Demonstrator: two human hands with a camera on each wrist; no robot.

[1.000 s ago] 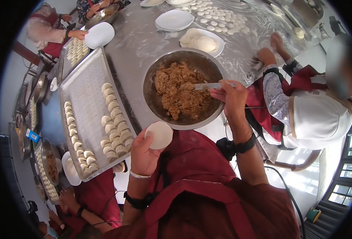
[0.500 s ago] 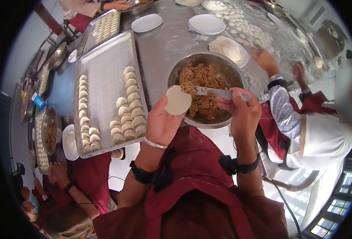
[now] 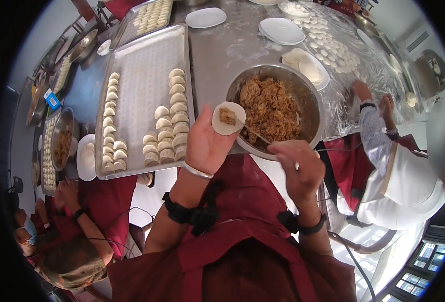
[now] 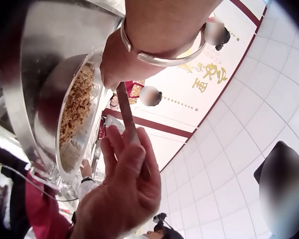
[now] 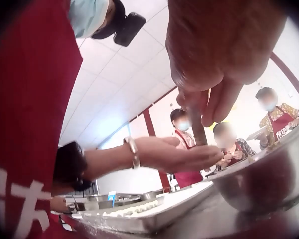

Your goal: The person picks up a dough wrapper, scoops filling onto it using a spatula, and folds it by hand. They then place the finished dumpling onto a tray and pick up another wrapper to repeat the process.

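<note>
Steel bowl [image 3: 311,108] at centre-right holds minced filling [image 3: 272,103]; metal tray [image 3: 144,75], left, carries rows of folded dumplings [image 3: 178,128]. Left hand [image 3: 208,146], palm up, fingers extended, supports a filling-dabbed wrapper [image 3: 221,128] beside the bowl; right hand [image 3: 301,166] pinches a spatula [image 3: 256,134] across the near rim.

The head view looks from above, forward and down on the tabletop [image 3: 210,60]. It is wide and round, dark at its corners, and shows the steel bowl [image 3: 310,111] from a middle distance. The left wrist view is very near to the silver bracelet [image 4: 164,61]; its picture is turned on its side, and it faces the right fingers [image 4: 150,158], with the wall [image 4: 226,55] behind. The right wrist view looks from low, almost level with the tabletop, and includes the ceiling [image 5: 114,84]. All three views share the bowl and the bracelet.
</note>
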